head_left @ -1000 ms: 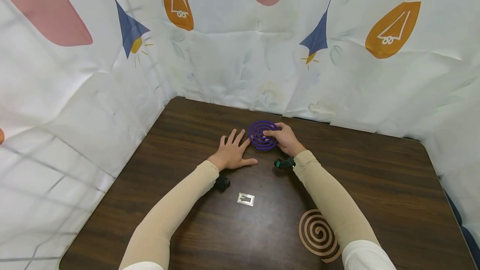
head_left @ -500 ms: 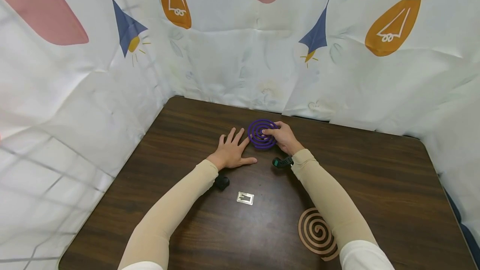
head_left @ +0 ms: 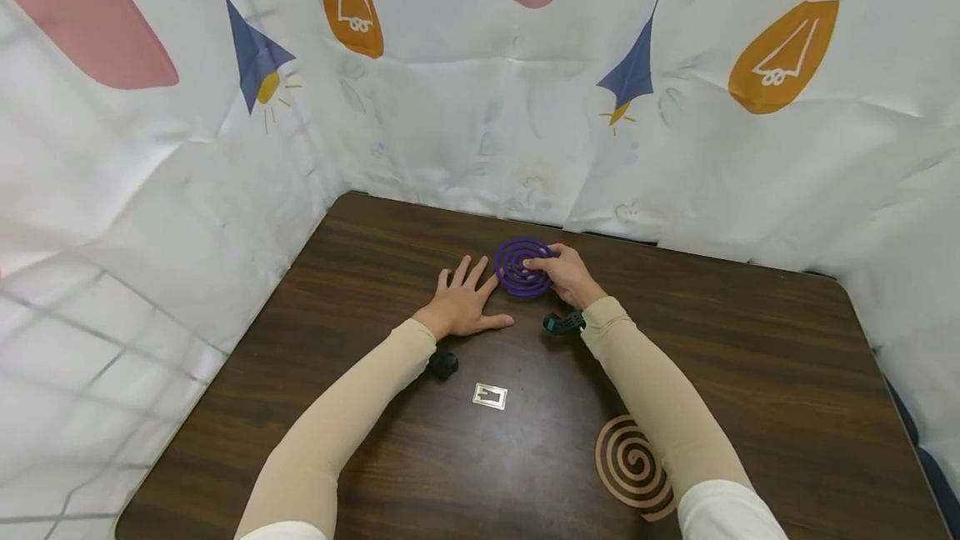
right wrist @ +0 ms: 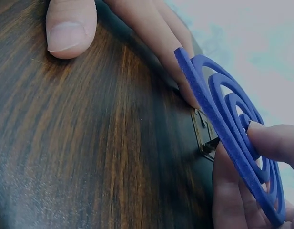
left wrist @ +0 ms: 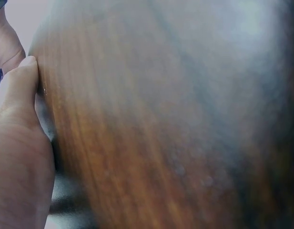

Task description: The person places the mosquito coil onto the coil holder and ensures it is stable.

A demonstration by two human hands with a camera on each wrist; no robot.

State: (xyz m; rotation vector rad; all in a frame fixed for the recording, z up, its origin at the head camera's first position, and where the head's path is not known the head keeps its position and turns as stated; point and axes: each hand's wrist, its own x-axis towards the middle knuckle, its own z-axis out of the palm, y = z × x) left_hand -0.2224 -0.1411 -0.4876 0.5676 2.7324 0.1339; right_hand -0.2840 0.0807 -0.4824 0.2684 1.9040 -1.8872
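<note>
My right hand [head_left: 572, 280] pinches a blue-purple mosquito coil [right wrist: 216, 120], thumb on the centre of its spiral and fingers behind. The coil stands tilted above the far part of the table. My left hand [head_left: 461, 312] lies on the tabletop with fingers spread, just left of the coil. In the right wrist view, a small metal coil stand [right wrist: 199, 136] lies beneath the coil, with a left fingertip right at its edge. A dark prong rises from the stand near the coil's lower side. From the head view, this stand is hidden by the coil and hands.
A second metal coil stand [head_left: 490, 396] lies nearer on the brown wooden table [head_left: 420, 457]. At the lower right, a brown mosquito coil [head_left: 630, 467] is partly covered by the right sleeve [head_left: 675, 407]. White printed sheeting [head_left: 465, 132] hangs behind and left of the table.
</note>
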